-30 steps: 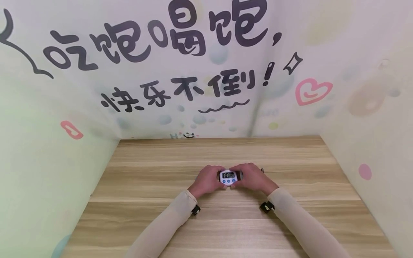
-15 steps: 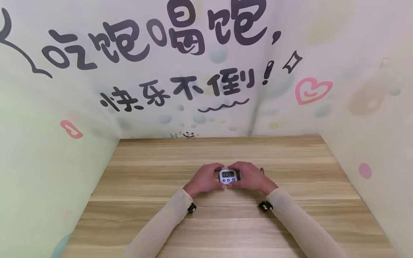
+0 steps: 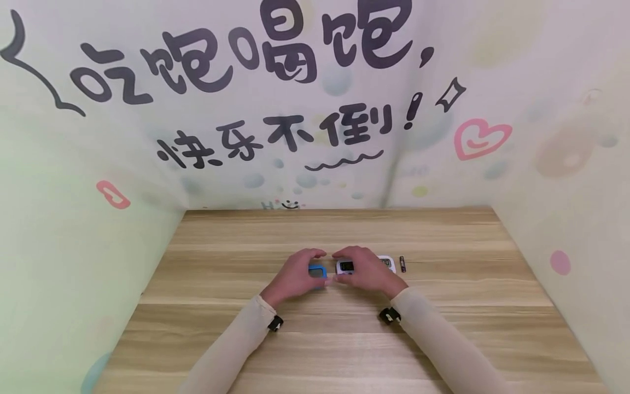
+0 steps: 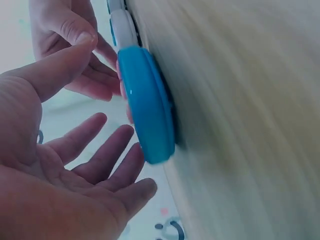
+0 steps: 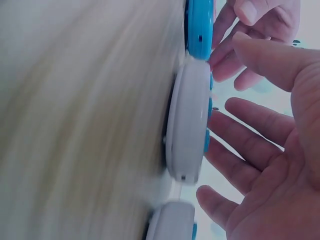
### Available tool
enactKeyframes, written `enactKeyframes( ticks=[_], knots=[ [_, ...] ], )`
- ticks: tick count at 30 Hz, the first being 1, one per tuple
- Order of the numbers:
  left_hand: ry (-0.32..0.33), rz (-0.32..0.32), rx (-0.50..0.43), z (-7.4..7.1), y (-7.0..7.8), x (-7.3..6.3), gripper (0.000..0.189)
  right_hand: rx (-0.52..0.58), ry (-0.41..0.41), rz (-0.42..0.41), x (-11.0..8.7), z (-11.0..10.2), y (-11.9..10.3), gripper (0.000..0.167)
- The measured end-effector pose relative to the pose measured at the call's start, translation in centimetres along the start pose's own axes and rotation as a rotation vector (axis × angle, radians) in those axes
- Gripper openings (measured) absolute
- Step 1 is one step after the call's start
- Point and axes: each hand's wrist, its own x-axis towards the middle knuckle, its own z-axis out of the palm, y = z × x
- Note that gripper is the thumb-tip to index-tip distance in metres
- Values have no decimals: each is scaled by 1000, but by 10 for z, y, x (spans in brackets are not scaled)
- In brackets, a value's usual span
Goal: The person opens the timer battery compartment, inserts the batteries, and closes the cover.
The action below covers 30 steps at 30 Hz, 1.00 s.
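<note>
A blue digital timer (image 3: 317,271) lies on the table, partly covered by my left hand (image 3: 294,275). In the left wrist view that hand's fingers are spread beside the blue timer (image 4: 147,107). To its right is a white digital timer (image 3: 346,266) with a dark display, partly hidden by my right hand (image 3: 368,271). The right wrist view has this white timer (image 5: 189,120) lying flat with blue buttons, my right fingers extended alongside it. A second white timer (image 3: 389,260) shows behind the right hand, in line with the other two.
A small dark cylinder (image 3: 402,264), like a battery, lies right of the timers on the wood-grain table (image 3: 344,350). Printed walls (image 3: 315,186) close off the back and both sides.
Both hands have loosened from the white timer they held between them. My left hand has moved left to the blue timer; the right has shifted slightly left, uncovering the second white timer.
</note>
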Motion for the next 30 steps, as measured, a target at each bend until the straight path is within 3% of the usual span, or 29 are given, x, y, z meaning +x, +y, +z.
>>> enactKeyframes(
  ticks=[10,30],
  knots=[
    [17,-55,25,-11,-15,-14,69,-3,-45,-36,15,12,-16,55],
    [-40,-138,-34,-16,-16,-21,66,-2,-129,-66,20,17,-29,54]
  ],
)
